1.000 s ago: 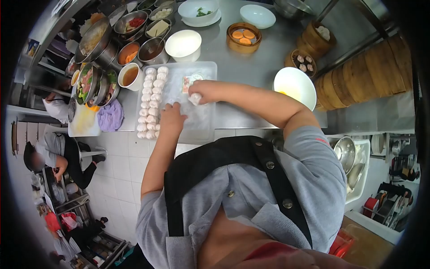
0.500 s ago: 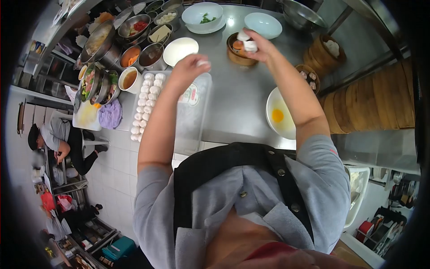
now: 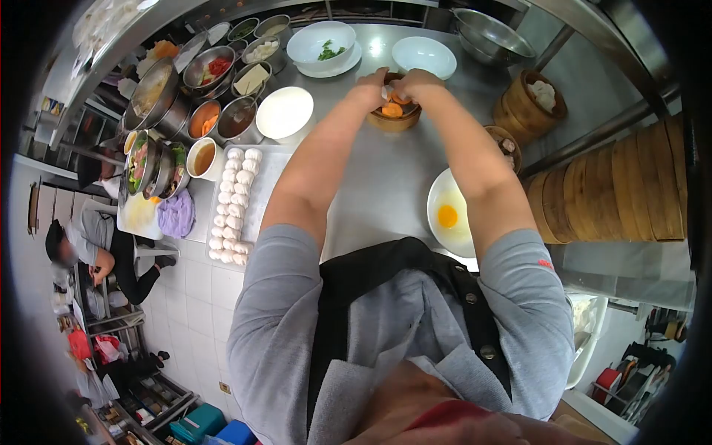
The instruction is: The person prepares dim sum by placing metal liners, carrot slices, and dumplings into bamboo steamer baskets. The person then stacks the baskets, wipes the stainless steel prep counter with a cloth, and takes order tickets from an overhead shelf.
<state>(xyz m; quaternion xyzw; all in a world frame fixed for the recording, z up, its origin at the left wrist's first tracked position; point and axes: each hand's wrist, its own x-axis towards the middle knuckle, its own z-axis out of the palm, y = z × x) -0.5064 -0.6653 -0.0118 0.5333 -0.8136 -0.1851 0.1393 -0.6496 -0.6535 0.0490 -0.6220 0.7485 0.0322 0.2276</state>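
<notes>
A small round bamboo steamer (image 3: pixel 393 124) stands on the steel table, with orange carrot slices (image 3: pixel 391 110) inside. My left hand (image 3: pixel 368 92) reaches over its left side, fingers bent inward, with a bit of white bun (image 3: pixel 386 93) showing at the fingertips. Over the opposite side is my right hand (image 3: pixel 419 84), its fingers turned down into the steamer and mostly hidden. Whether that hand holds anything does not show. Rows of white buns (image 3: pixel 236 196) lie in a clear plastic tray left of my left arm.
A bowl with egg yolk (image 3: pixel 447 216) sits under my right arm. Stacked bamboo steamers (image 3: pixel 608 185) line the right side. White bowls (image 3: pixel 285 115) and metal bowls of ingredients (image 3: pixel 208 67) crowd the left. A seated person (image 3: pixel 100 241) is at far left.
Both hands have moved in to the steamer. My right hand, which held white buns above it, is now lowered at its rim; my left hand came across from the bun tray side.
</notes>
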